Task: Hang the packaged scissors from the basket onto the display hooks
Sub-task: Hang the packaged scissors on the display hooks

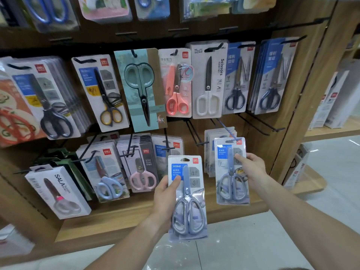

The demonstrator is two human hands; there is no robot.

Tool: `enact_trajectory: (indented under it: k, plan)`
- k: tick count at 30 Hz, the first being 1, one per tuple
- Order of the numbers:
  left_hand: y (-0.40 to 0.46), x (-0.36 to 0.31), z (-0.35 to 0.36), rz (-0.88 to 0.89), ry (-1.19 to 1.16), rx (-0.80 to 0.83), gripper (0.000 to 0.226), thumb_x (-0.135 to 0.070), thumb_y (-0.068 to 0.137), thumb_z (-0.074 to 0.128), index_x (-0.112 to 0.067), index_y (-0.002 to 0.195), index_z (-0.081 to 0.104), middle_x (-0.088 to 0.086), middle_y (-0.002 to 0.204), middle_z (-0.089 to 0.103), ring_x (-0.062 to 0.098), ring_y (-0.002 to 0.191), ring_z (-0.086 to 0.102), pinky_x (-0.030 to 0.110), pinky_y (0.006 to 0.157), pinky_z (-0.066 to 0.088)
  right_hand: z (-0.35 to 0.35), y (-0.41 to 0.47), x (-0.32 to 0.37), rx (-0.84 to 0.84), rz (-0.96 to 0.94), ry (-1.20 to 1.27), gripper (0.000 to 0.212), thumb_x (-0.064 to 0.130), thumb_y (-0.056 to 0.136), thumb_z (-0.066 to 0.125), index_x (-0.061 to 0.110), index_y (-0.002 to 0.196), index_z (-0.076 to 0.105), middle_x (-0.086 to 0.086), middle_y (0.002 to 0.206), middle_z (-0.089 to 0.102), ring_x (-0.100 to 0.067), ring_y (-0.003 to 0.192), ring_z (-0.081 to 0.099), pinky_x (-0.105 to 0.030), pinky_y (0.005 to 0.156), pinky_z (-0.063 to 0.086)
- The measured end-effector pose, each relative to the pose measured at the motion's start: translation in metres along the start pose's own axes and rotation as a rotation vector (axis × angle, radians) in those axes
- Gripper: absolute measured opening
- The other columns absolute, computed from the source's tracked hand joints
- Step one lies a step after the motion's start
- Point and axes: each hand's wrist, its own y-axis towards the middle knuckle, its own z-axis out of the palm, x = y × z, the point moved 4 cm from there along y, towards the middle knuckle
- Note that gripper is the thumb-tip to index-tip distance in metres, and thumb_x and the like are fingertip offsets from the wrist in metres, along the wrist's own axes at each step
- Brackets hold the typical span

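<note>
My left hand [165, 193] grips a pack of grey-blue scissors [187, 197] by its left edge, thumb on the blue HOME label, held upright in front of the lower shelf. My right hand [251, 168] holds a second, matching pack [230, 172] by its right edge, thumb on the front. The top of that pack sits at the tip of a bluish display hook [227, 129], in front of several identical packs [212, 151] hanging behind it. Whether the hook passes through its hole I cannot tell. No basket is in view.
The wooden display wall carries rows of packaged scissors on black hooks. Bare black hooks [261, 121] jut out at the right, another [194, 137] left of the bluish one. A wooden base ledge [136, 215] runs below. Boxes stand on side shelves [331, 106] to the right.
</note>
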Motion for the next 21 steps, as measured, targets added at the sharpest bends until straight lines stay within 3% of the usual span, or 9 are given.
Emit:
enact_trajectory:
  k: [3, 5, 9, 11, 14, 17, 21]
  plan:
    - [0.002, 0.001, 0.002, -0.012, -0.025, 0.012, 0.016, -0.018, 0.107, 0.058, -0.013, 0.119, 0.068, 0.005, 0.101, 0.082, 0.023, 0.089, 0.081, 0.039, 0.076, 0.064, 0.008, 0.011, 0.002, -0.002, 0.005, 0.005, 0.014, 0.026, 0.098, 0.072, 0.016, 0.106, 0.067, -0.008, 0.096, 0.079, -0.024, 0.080, 0.079, -0.051, 0.078, 0.065]
    - [0.002, 0.001, 0.003, -0.012, -0.028, 0.015, 0.015, -0.019, 0.107, 0.059, -0.015, 0.118, 0.068, 0.005, 0.102, 0.082, 0.026, 0.091, 0.080, 0.045, 0.082, 0.065, 0.014, 0.018, 0.006, -0.003, 0.007, 0.016, 0.015, 0.023, 0.097, 0.073, 0.012, 0.107, 0.067, -0.010, 0.095, 0.078, -0.024, 0.075, 0.078, -0.043, 0.069, 0.064]
    - [0.001, -0.004, 0.002, 0.020, -0.023, 0.013, 0.016, -0.021, 0.107, 0.060, -0.016, 0.118, 0.069, 0.005, 0.107, 0.082, 0.028, 0.101, 0.078, 0.050, 0.094, 0.062, 0.022, 0.030, 0.006, -0.026, 0.051, 0.096, 0.036, 0.021, 0.092, 0.079, 0.010, 0.122, 0.063, -0.010, 0.102, 0.073, -0.020, 0.078, 0.070, -0.032, 0.061, 0.054]
    - [0.002, -0.006, 0.001, 0.028, -0.033, 0.014, 0.017, -0.022, 0.107, 0.060, -0.015, 0.119, 0.069, 0.006, 0.108, 0.081, 0.029, 0.102, 0.078, 0.050, 0.094, 0.062, 0.022, 0.033, 0.000, -0.080, 0.080, 0.104, 0.053, 0.026, 0.088, 0.084, 0.010, 0.132, 0.060, -0.009, 0.117, 0.069, -0.022, 0.090, 0.066, -0.032, 0.070, 0.053]
    - [0.003, -0.006, 0.001, 0.010, -0.066, 0.022, 0.017, -0.023, 0.107, 0.059, -0.014, 0.121, 0.066, 0.009, 0.108, 0.081, 0.032, 0.100, 0.078, 0.055, 0.092, 0.061, 0.017, 0.028, -0.003, -0.258, 0.055, 0.024, 0.063, 0.028, 0.084, 0.087, 0.011, 0.135, 0.054, -0.003, 0.117, 0.058, -0.024, 0.102, 0.057, -0.035, 0.091, 0.049]
    - [0.003, -0.005, 0.005, 0.013, -0.079, 0.040, 0.017, -0.022, 0.107, 0.059, -0.014, 0.121, 0.066, 0.010, 0.108, 0.081, 0.034, 0.100, 0.078, 0.053, 0.088, 0.063, 0.012, 0.010, -0.001, -0.360, -0.009, -0.161, 0.052, 0.024, 0.085, 0.082, 0.012, 0.127, 0.054, -0.011, 0.126, 0.064, -0.033, 0.114, 0.061, -0.041, 0.099, 0.051]
    - [0.005, 0.003, 0.018, 0.015, -0.057, 0.055, 0.017, -0.022, 0.107, 0.059, -0.014, 0.119, 0.068, 0.010, 0.107, 0.081, 0.037, 0.103, 0.077, 0.057, 0.094, 0.060, 0.029, -0.034, -0.013, 0.033, 0.050, -0.157, 0.019, 0.030, 0.094, 0.075, 0.020, 0.105, 0.063, -0.007, 0.115, 0.072, -0.026, 0.107, 0.069, -0.047, 0.097, 0.056]
